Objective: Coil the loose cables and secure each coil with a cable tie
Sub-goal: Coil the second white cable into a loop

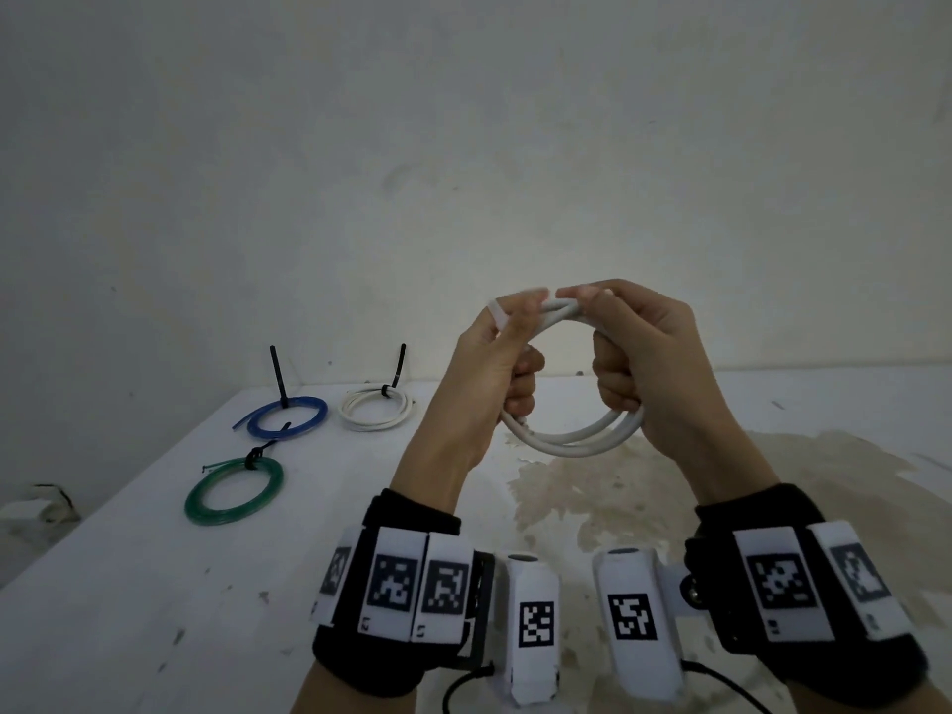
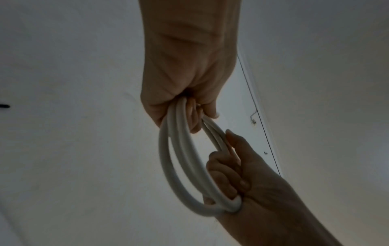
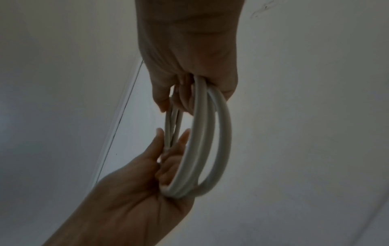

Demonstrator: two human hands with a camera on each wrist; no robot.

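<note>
Held upright above the bench, white coil gripped by left hand and right hand, untied top between fingertips.

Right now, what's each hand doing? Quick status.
Left hand: closed, fingers curled round the left side of the white cable coil.
Right hand: closed, fingers curled round the right side of that coil.
</note>
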